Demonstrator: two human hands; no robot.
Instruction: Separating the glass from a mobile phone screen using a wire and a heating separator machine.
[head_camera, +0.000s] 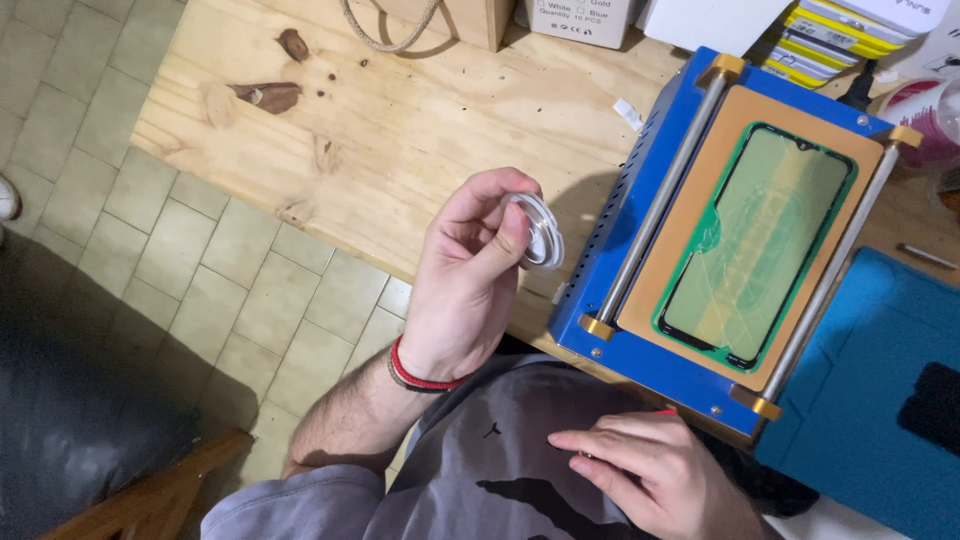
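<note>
Resting low in the view, the right hand (640, 470) lies against the person's grey shirt (500, 470) with fingers stretched out towards the left; its fingertips seem to pinch something very small, but what it is cannot be told. Above and to the left, the left hand (470, 275), with a red band (420, 377) round its wrist, is raised over the table edge and grips a small clear plastic spool (540, 232) between thumb and fingers, the round disc turned edge-on towards the camera. Just to the right of the spool sits a blue screen-separator machine (640, 190) on the pale wooden table (400, 120). On its tan heating pad (730, 130) lies a cracked phone screen (760, 240), flat, between two metal rails. A blue work mat (870, 390) lies beside the machine on the right. At the far edge of the table stand a few boxes (585, 20) and a stack of yellow-edged packets (835, 35).
</note>
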